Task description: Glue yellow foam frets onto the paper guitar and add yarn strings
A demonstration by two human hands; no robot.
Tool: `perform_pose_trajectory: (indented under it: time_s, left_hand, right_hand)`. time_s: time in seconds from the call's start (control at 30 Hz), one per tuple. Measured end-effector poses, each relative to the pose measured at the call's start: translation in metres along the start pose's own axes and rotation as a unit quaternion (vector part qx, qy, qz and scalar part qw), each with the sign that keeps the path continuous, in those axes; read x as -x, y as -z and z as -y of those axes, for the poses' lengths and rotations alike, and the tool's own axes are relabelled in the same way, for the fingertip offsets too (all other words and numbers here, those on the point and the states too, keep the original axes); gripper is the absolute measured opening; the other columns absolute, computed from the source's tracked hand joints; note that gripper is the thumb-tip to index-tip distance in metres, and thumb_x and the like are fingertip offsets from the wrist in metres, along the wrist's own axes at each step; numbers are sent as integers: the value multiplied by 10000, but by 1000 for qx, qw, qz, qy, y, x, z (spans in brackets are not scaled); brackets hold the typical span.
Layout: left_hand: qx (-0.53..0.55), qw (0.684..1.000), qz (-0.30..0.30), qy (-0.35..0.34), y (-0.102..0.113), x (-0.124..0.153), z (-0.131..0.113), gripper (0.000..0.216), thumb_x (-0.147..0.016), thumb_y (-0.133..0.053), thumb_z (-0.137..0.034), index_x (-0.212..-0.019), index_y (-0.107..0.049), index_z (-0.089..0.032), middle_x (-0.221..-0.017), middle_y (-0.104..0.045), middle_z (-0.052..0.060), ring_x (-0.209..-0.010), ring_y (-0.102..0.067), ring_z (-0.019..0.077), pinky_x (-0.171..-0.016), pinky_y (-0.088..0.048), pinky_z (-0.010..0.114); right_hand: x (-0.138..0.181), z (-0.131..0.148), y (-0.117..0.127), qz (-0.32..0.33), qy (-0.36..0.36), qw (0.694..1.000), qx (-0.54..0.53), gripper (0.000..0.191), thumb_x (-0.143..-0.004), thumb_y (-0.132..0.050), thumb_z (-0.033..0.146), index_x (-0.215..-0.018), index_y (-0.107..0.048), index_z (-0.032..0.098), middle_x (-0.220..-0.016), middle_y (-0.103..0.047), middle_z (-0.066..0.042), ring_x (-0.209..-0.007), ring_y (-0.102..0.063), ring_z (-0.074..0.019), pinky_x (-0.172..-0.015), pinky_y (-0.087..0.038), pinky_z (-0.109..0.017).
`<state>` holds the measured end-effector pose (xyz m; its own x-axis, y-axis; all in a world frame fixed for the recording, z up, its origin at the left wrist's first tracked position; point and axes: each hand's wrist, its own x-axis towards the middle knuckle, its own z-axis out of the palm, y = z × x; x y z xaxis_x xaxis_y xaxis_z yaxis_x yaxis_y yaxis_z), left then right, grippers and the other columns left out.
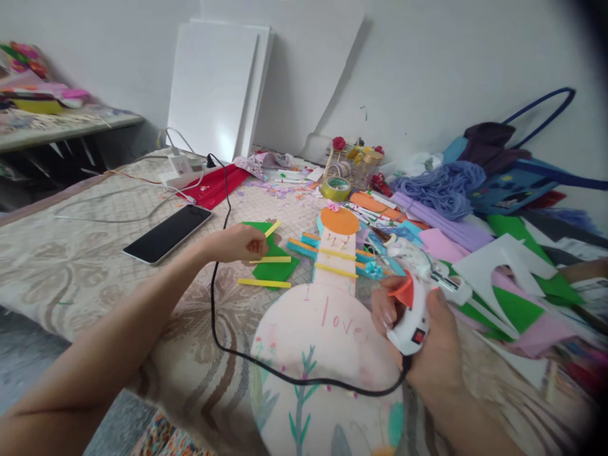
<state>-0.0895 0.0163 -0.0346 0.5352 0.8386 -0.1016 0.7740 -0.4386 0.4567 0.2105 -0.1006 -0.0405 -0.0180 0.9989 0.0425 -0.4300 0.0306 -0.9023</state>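
Observation:
My right hand (441,354) is wrapped round a white glue gun (412,332) with an orange trigger and a red switch. The gun is over the right side of a guitar-shaped paper craft (285,323), its nozzle pointing away to the right. Pink writing "I love" and painted plants decorate the craft's round body; an orange oval tops its neck. My left hand (237,242) is closed over a green paper piece (275,271) beside the neck. Yellow strips (264,283) lie there, some partly behind my fingers; what the fingertips pinch is hidden.
A black cord (215,304) loops across the table and over the craft. To the left lies a phone (168,234) near a power strip (180,171). Green tape (336,187), blue yarn (441,187) and paper scraps (517,310) crowd the back and right.

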Motion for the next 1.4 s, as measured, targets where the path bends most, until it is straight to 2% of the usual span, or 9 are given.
perform_pose_trajectory:
  time_s: [0.17,0.27,0.37,0.47,0.57,0.67,0.93,1.1,1.4]
  left_hand:
    - [-13,1000,-3,17,9,9,5,189,-767,-550,-326,-768,-650,-166,-726,-669,2,-647,-568,119,-591,-383,200]
    - [-9,998,-70,1,12,19,-2,183,-783,-552,-319,-809,-650,-167,-749,-679,4,-649,-573,116,-605,-397,202]
    - [12,990,-140,-22,8,27,-26,164,-798,-558,-300,-831,-645,-165,-748,-677,7,-653,-577,119,-620,-414,212]
    - [21,986,-154,-60,-3,26,-58,125,-809,-554,-253,-810,-640,-162,-779,-678,19,-670,-575,125,-633,-424,223]
    - [24,982,-139,-129,-16,19,-82,81,-806,-552,-186,-809,-628,-160,-820,-678,32,-730,-593,139,-676,-441,234]
    - [15,981,-116,-154,-26,10,-93,86,-805,-537,-133,-814,-619,-160,-838,-676,42,-783,-607,158,-711,-453,250]
    - [-23,979,-111,-172,-44,-6,-93,119,-805,-510,-85,-810,-607,-153,-844,-652,66,-827,-605,184,-753,-462,281]
    - [-33,977,-110,-179,-52,-9,-93,135,-786,-499,-63,-793,-602,-151,-822,-652,64,-781,-601,174,-708,-449,267]
    - [-59,982,-103,-149,-57,-8,-101,143,-774,-499,-63,-809,-609,-148,-815,-647,56,-743,-593,166,-653,-415,253]
  right_hand:
    - [3,3,0,10,10,1000,-5,427,-825,-561,610,-852,-674,199,-551,-450,13,-500,-358,-122,-456,-295,-233]
    - [10,8,0,-3,7,1000,-19,425,-807,-579,620,-855,-671,208,-558,-440,16,-502,-346,-127,-449,-294,-236]
    - [21,12,-2,-18,16,999,-24,420,-803,-578,624,-850,-665,216,-557,-432,18,-491,-350,-130,-431,-291,-242]
    - [35,15,-8,-38,35,998,-40,415,-815,-559,615,-851,-664,215,-547,-419,23,-478,-349,-125,-417,-282,-236]
    - [47,15,-15,-64,55,994,-62,395,-826,-553,599,-855,-653,219,-567,-424,23,-485,-347,-120,-424,-288,-228]
    - [52,14,-17,-81,71,992,-62,383,-846,-538,581,-864,-648,215,-596,-434,19,-500,-356,-115,-449,-310,-228]
    - [48,15,-20,-94,73,992,-49,385,-850,-522,589,-860,-630,220,-597,-423,25,-511,-366,-120,-458,-311,-230]
    - [46,14,-20,-89,72,992,-46,390,-849,-526,592,-858,-638,219,-591,-430,27,-513,-373,-118,-460,-311,-228]
    - [44,13,-17,-93,69,991,-68,417,-812,-579,610,-860,-649,202,-567,-447,32,-499,-378,-104,-449,-319,-207]
